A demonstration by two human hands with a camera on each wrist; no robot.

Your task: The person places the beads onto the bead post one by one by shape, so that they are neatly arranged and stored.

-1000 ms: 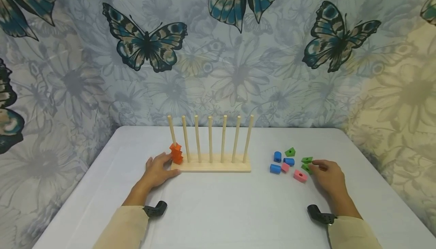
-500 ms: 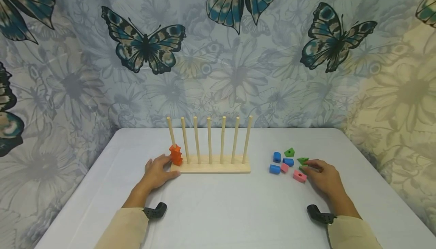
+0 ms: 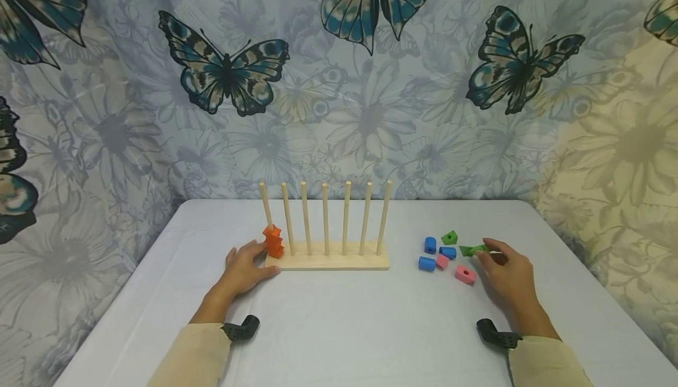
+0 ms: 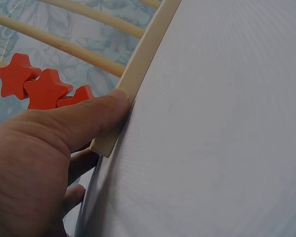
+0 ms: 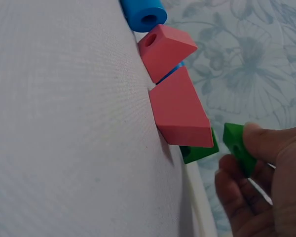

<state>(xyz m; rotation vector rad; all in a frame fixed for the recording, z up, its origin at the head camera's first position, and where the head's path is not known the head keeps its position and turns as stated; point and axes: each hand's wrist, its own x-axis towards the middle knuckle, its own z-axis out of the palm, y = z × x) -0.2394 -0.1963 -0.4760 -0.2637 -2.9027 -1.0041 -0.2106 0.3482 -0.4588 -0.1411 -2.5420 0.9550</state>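
Observation:
My left hand [image 3: 245, 268] grips the left end of a wooden peg rack [image 3: 335, 264], its thumb on the front edge of the base. Orange star beads [image 3: 273, 242] are stacked on the leftmost peg; the other pegs are bare. In the left wrist view the stars [image 4: 48, 90] sit just above my thumb. My right hand [image 3: 509, 270] pinches a green triangular bead [image 5: 235, 144] between thumb and fingers, raised off the table. Another green bead [image 5: 201, 150] lies beside it, partly behind a pink bead [image 5: 180, 106]. A third green bead [image 3: 449, 237] rests farther back.
Several blue cylinder beads [image 3: 426, 263] and a small pink bead [image 3: 442, 262] lie left of my right hand. The white table [image 3: 339, 328] meets a butterfly-patterned backdrop [image 3: 371, 110] behind the rack.
My right hand has reached among the green beads, taken hold of one and lifted it slightly. The left hand keeps its grip on the rack.

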